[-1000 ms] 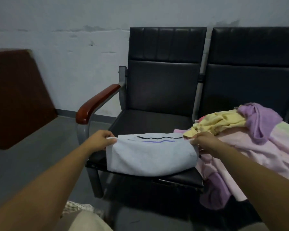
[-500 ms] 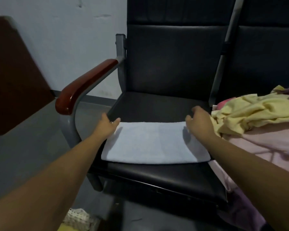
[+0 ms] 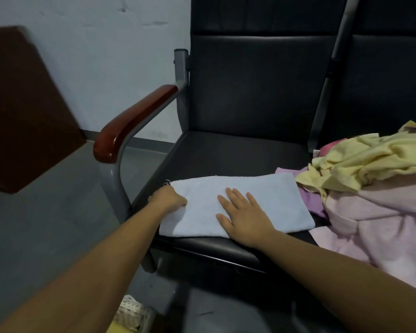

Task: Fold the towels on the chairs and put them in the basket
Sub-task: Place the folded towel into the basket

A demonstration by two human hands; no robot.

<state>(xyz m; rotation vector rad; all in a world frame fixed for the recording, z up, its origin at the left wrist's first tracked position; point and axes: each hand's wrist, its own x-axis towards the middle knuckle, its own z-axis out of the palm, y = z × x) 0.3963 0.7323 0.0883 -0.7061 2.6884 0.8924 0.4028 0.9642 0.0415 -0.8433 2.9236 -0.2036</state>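
A pale wall (image 3: pixel 106 56) fills the far side of the scene, with grey floor (image 3: pixel 46 236) below it. Two black padded chairs stand side by side against the wall: the left chair (image 3: pixel 250 92) in the middle of the view and the right chair (image 3: pixel 389 80) cut off by the right edge. A dark brown board (image 3: pixel 22 104) leans at the far left.

A loose pile covers the right chair's seat. A pink towel (image 3: pixel 382 224) spills over its near edge, and a crumpled yellow towel (image 3: pixel 358 164) lies on top of it. A bit of purple cloth (image 3: pixel 312 200) shows at the pile's left side.

The white towel (image 3: pixel 262 191) lies folded into a flat rectangle on the near part of the left chair's seat, its right end touching the pile.

A red-brown armrest (image 3: pixel 135 121) on a grey metal frame runs along the left chair's left side.

The right hand (image 3: pixel 243 212) lies flat on the white towel, palm down, fingers straight and spread. The left hand (image 3: pixel 168 199) is at the towel's left edge, its fingers curled around that edge.

A corner of a pale woven basket (image 3: pixel 132 313) shows on the floor at the near edge, below the left forearm.
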